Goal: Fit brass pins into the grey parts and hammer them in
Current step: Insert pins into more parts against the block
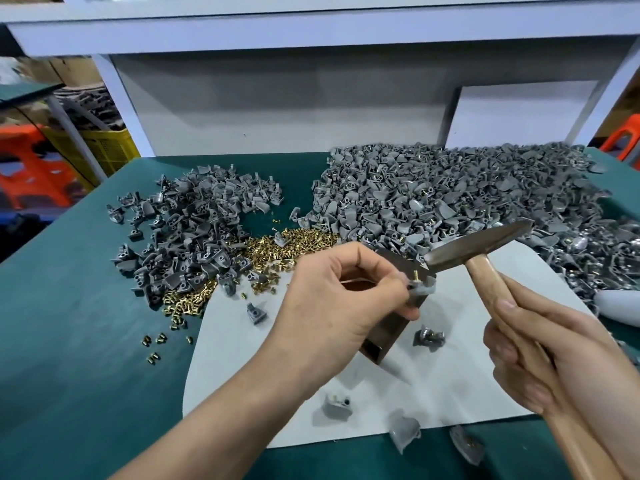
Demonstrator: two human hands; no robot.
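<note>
A: Where's the stock?
B: I see the grey parts heap far right on the table, the brass pins heap centre.
A: Hands?
B: The right hand grips the hammer, head near the dark block. The left hand pinches a grey part on the block, pin upright in it.

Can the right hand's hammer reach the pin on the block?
Probably yes: the pin stands bare, the hammer in the right hand hangs above it, and the left hand pinches the grey part beside it.
</note>
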